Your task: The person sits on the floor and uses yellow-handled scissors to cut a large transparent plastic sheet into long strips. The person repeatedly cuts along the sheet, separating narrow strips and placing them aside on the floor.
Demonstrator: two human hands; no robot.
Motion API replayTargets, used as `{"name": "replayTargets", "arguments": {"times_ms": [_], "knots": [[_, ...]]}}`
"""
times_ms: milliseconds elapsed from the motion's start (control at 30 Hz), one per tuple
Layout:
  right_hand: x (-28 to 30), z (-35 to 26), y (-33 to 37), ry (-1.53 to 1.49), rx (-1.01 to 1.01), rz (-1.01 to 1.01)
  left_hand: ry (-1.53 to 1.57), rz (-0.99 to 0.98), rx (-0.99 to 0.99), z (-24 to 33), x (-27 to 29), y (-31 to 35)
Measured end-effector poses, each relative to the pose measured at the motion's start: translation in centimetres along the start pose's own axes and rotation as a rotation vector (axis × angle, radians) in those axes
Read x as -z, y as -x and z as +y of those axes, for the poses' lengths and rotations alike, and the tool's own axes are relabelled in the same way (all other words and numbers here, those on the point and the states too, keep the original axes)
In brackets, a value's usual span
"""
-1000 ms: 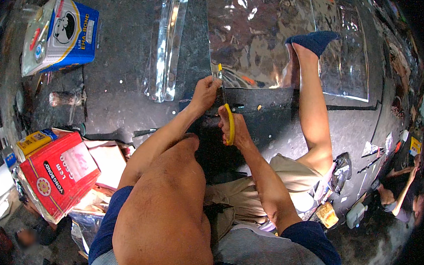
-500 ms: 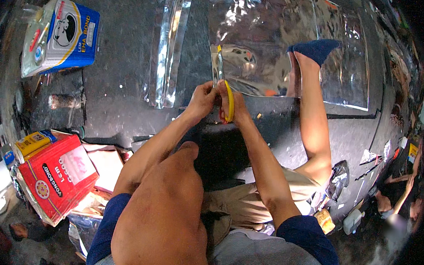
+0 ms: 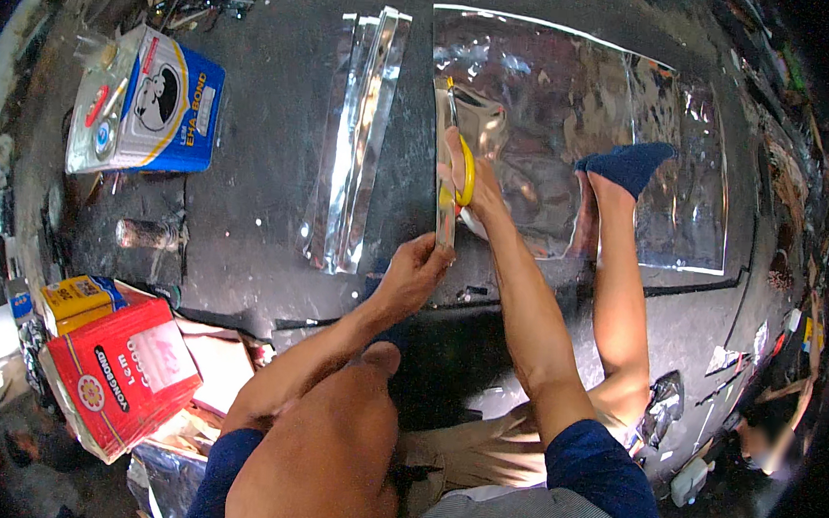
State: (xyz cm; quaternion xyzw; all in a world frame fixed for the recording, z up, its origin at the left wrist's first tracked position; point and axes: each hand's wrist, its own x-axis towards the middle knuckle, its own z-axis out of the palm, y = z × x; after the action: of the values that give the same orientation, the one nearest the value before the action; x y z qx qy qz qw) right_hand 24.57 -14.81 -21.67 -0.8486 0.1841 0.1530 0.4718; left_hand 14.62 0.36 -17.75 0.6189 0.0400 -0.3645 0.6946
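Note:
My right hand point(image 3: 471, 183) is closed round the yellow-handled scissors point(image 3: 467, 171), whose blades point away from me along the left edge of a large clear plastic sheet point(image 3: 563, 100). Nearer to me, my left hand point(image 3: 415, 274) pinches the near end of a narrow plastic strip point(image 3: 444, 224) at that edge. The strip runs from my left fingers up beside the scissors. My right foot in a dark blue sock point(image 3: 626, 169) rests on the sheet's right part.
Left of the sheet, several shiny plastic strips point(image 3: 357, 147) lie on the dark work surface point(image 3: 267, 150). Farther left stands a blue and white can point(image 3: 168, 108), with a dirty cylindrical object point(image 3: 147, 235) nearer to me. A red box point(image 3: 121, 377) sits at the near left.
The scissors and my right hand have moved farther away along the sheet's left edge. My left hand has separated from the right and now holds the strip's near end. The view has shifted.

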Motion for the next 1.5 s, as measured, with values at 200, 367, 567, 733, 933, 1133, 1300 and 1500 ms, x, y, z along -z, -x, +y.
{"name": "replayTargets", "arguments": {"times_ms": [200,367,567,733,933,1133,1300,1500], "knots": [[1.2,-3.3,-6.3,-0.223,-0.145,-0.028,-0.062,-0.038,0.000,2.3,0.3,2.1],[3.0,-2.8,-16.6,-0.197,-0.055,-0.022,-0.020,-0.044,0.020,4.1,0.0,3.3],[3.8,-3.8,-19.9,-0.356,-0.129,0.059,-0.061,-0.013,0.037,4.7,0.4,3.8],[4.1,-6.4,-18.1,-0.457,-0.138,-0.022,-0.164,0.039,0.070,1.9,2.0,5.1],[4.9,-4.4,-13.3,-0.418,-0.156,-0.202,-1.227,0.597,-0.211,-3.7,9.4,3.6],[4.5,4.0,0.7,-0.758,-0.165,-0.128,-0.689,0.373,-0.291,-3.3,5.2,-0.7],[2.3,6.8,15.1,-0.810,-0.330,-0.188,-0.128,0.218,0.084,-8.0,3.4,-7.8],[0.3,7.9,26.2,-0.906,-0.482,-0.350,-0.148,0.354,0.097,-7.2,1.4,-9.1]]}}
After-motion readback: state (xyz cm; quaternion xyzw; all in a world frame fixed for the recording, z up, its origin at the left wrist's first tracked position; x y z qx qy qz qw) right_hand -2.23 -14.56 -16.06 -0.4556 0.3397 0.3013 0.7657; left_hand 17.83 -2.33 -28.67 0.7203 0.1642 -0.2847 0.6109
